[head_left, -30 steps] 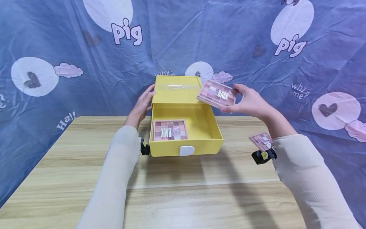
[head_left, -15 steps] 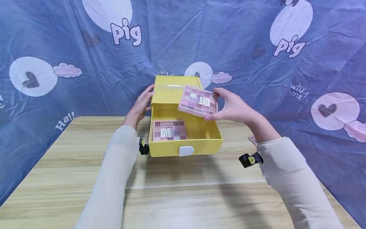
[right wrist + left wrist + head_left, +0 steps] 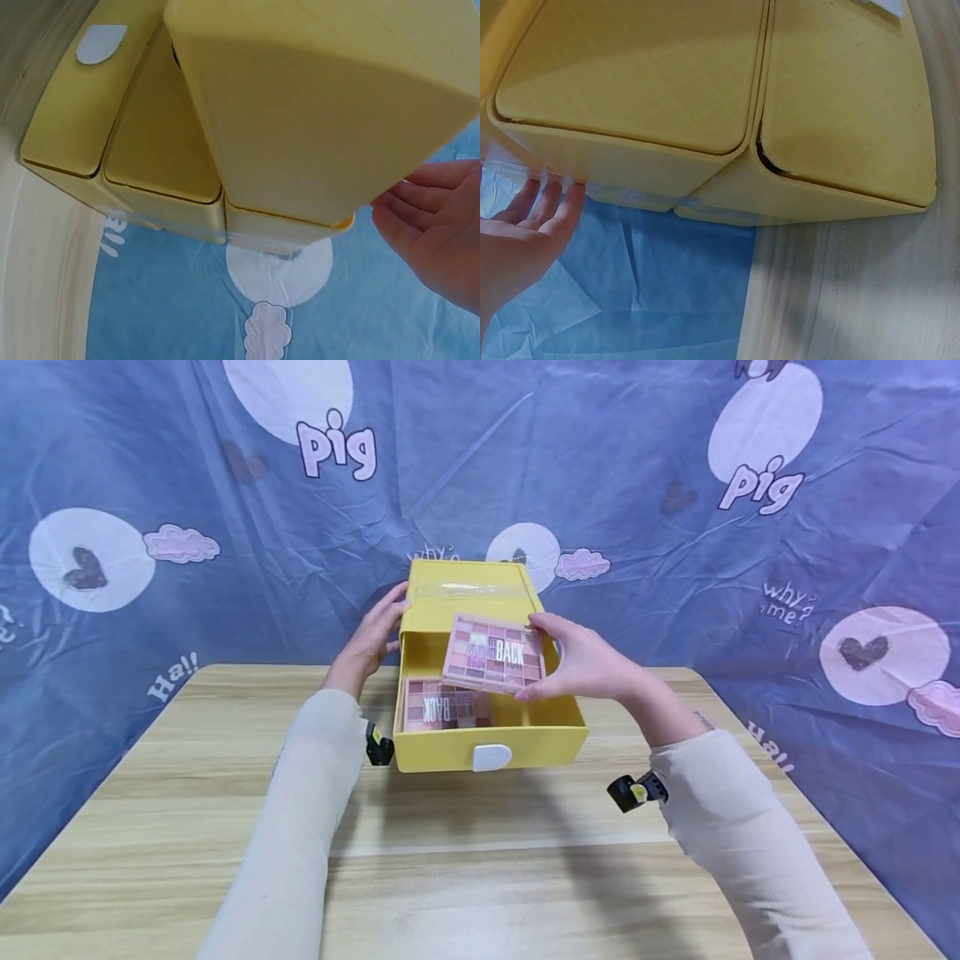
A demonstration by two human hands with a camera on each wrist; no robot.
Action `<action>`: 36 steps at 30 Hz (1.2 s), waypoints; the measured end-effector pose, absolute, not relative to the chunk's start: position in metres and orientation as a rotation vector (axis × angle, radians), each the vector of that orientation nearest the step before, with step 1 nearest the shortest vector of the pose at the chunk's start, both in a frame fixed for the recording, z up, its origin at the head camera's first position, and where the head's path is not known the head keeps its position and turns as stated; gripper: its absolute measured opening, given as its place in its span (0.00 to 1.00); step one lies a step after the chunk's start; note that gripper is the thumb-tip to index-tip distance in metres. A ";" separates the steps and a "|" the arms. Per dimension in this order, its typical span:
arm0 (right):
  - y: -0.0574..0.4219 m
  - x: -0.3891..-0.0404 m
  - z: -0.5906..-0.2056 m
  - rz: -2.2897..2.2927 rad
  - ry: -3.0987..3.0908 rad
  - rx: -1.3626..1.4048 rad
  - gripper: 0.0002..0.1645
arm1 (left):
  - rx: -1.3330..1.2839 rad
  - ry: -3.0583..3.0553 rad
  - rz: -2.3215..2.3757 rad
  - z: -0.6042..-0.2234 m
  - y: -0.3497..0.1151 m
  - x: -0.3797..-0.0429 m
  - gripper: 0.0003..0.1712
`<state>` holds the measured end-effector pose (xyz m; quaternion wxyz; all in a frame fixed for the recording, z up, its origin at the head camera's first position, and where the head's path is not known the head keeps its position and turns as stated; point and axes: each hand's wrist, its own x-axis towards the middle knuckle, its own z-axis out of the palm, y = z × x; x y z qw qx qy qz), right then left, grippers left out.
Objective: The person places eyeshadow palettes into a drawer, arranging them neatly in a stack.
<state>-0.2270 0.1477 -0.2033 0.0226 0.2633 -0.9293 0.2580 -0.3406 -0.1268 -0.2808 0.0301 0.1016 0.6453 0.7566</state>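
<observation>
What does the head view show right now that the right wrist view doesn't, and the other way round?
Only the head view: the held palette, the second palette lying in the open drawer, and the left hand touching the side of the yellow cabinet.

Only the right wrist view: the middle drawer and the bottom drawer, both apparently closed, the bottom one bearing a white tab.

Both: the right hand, the open drawer, the wooden table and the printed blue cloth.
</observation>
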 end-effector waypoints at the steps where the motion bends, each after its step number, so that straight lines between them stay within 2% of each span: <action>1: 0.147 -0.227 -0.204 0.798 -2.885 0.824 0.62 | 0.309 1.992 2.331 -0.280 -0.127 -0.340 0.31; 6: 0.141 -0.226 -0.206 0.774 -2.898 0.911 0.61 | 0.302 1.995 2.325 -0.279 -0.127 -0.339 0.31; 13: 0.129 -0.230 -0.213 0.761 -2.893 1.045 0.48 | 0.284 2.014 2.320 -0.279 -0.126 -0.340 0.32; 19: 0.120 -0.233 -0.219 0.736 -2.918 1.087 0.50 | 0.259 2.015 2.330 -0.280 -0.125 -0.341 0.31; 31: 0.109 -0.239 -0.232 0.562 -2.845 1.251 0.39 | 0.255 2.007 2.338 -0.281 -0.125 -0.342 0.31; 36: 0.104 -0.239 -0.232 0.477 -2.851 1.283 0.42 | 0.262 2.000 2.347 -0.281 -0.125 -0.341 0.31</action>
